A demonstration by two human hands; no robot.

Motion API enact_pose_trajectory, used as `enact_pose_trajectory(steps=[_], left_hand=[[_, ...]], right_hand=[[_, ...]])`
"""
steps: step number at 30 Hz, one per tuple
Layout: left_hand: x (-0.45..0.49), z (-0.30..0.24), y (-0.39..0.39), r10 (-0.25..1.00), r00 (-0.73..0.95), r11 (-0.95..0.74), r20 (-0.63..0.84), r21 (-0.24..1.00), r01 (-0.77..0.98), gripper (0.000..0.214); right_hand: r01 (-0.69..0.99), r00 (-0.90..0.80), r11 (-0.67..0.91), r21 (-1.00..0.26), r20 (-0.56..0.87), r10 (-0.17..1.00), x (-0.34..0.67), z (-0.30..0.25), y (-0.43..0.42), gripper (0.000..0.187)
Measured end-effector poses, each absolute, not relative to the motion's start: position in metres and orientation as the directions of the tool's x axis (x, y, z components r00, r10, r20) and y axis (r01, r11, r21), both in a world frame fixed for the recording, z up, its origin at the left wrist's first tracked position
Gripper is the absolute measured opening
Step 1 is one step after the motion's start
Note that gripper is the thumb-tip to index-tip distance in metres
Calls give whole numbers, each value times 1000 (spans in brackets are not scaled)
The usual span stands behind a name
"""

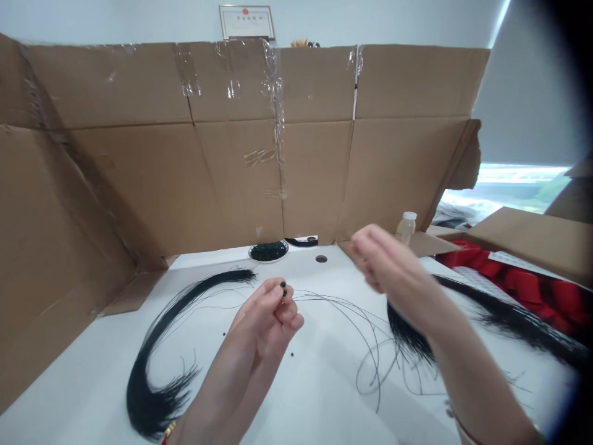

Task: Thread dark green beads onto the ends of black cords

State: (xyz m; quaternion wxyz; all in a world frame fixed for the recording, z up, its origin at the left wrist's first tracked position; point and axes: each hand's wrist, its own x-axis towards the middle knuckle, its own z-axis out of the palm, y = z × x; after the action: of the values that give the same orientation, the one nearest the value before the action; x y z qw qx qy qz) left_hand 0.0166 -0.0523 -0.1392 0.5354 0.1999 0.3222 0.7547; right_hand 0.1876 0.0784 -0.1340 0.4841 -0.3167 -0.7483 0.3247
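My left hand [262, 327] pinches a small dark bead [283, 288] between its fingertips, over the white table [324, 395]. Thin black cords [340, 306] arc across the table from near that hand. A long bundle of black cords [152, 380] curves along the left, with its tip by a round plate of dark green beads [268, 250]. My right hand [380, 259] is raised with its fingers bunched and slightly blurred, and nothing shows in them. Beneath it lies a second black bundle [410, 327]. A loose bead [291, 355] sits on the table.
Folded cardboard sheets [185, 167] stand along the back and left of the table, taped with clear tape. A small white bottle [406, 227] stands behind my right hand. Red cloth [523, 284] and more cardboard lie at the right. The tabletop has a round dark hole [321, 259].
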Motion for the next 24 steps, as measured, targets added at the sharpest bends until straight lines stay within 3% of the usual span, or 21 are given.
enact_pose_trajectory(steps=[2,6,14,24], left_hand=[[16,-142,-51,934,-357,-241,-16,710,-662,7],[14,-145,-50,935,-355,-258,22,729,-634,12],[12,-149,-50,955,-283,-256,92,738,-625,17],[11,-151,-54,964,-258,-219,59,728,-650,14]], right_hand=[[-25,-530,514,-858,447,721,165,-137,53,35],[-239,-616,414,-878,467,635,148,-140,23,29],[-189,-605,415,-890,439,665,142,-141,22,24],[-262,-586,370,-891,452,672,138,-144,19,17]])
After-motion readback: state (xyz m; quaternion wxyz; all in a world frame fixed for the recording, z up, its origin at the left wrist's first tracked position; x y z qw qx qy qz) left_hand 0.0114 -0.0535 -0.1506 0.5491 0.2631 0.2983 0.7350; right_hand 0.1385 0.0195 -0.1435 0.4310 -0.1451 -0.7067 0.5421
